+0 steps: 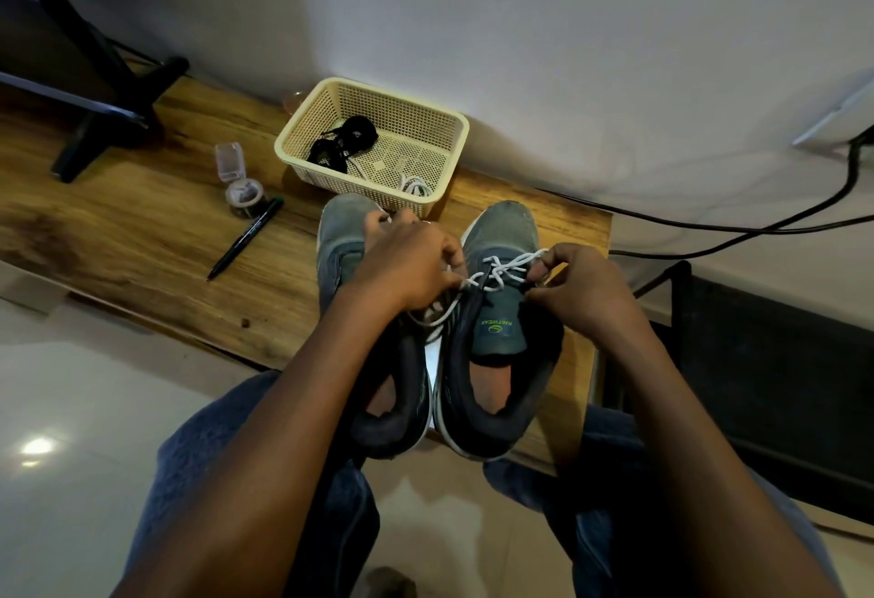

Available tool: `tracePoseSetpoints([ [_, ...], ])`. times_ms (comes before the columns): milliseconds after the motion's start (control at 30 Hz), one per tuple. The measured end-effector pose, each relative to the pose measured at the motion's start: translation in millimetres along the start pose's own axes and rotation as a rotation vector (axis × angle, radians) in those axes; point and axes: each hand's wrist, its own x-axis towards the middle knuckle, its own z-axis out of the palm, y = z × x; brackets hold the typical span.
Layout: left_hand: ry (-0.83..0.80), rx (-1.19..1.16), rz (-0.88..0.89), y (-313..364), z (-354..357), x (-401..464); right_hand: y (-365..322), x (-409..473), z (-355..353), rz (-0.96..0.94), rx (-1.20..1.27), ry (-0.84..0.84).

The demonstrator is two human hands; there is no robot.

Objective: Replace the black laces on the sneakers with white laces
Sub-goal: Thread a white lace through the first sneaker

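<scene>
The white lace (508, 268) is crossing the upper eyelets of the right sneaker (501, 337), which is standing on the counter (142, 238) just beside the left sneaker (373, 342), toes pointing at the wall. I am pinching one run of the lace with my right hand (579, 287), fingers curled, at the sneaker's outer edge. I am gripping the other run with my left hand (409, 264), knuckles up, over the gap between the sneakers. Both forearms are reaching forward from my lap. Behind the toes, the basket (454, 124) is holding the coiled black laces (347, 141) and another white lace (415, 185). A pen (246, 238) and a small jar (243, 197) are lying to the left.
</scene>
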Motion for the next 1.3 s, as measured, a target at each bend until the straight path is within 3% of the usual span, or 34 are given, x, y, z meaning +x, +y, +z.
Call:
tracePoseSetpoints([
  [133,0.089,0.195,-0.130,-18.3,-7.4,-1.5,1.1,-0.2,-1.3,0.022,-0.023,0.006],
  [300,-0.098,0.032,-0.047,-7.5,-3.5,-2.8,0.7,1.1,0.0,0.027,-0.039,0.012],
  [400,-0.074,0.032,0.010,1.2,0.9,-0.3,0.6,1.7,-0.8,0.037,-0.031,0.010],
  [600,-0.153,0.196,-0.128,-11.6,-4.0,-0.8,0.4,1.2,-2.6,0.046,-0.017,-0.005],
  [833,-0.016,0.125,-0.136,2.8,2.6,2.7,-1.1,0.5,-2.0,0.044,-0.016,0.008],
  [933,-0.084,0.147,-0.108,9.5,9.5,5.0,-3.5,-2.9,-2.5,0.034,-0.013,0.017],
  [1167,-0.209,-0.222,-0.263,12.7,4.6,9.2,-6.2,-6.0,-4.8,0.042,-0.017,-0.016],
  [1300,-0.248,-0.420,-0.227,10.1,6.7,10.8,-7.5,-5.6,-4.4,0.044,-0.013,-0.030],
])
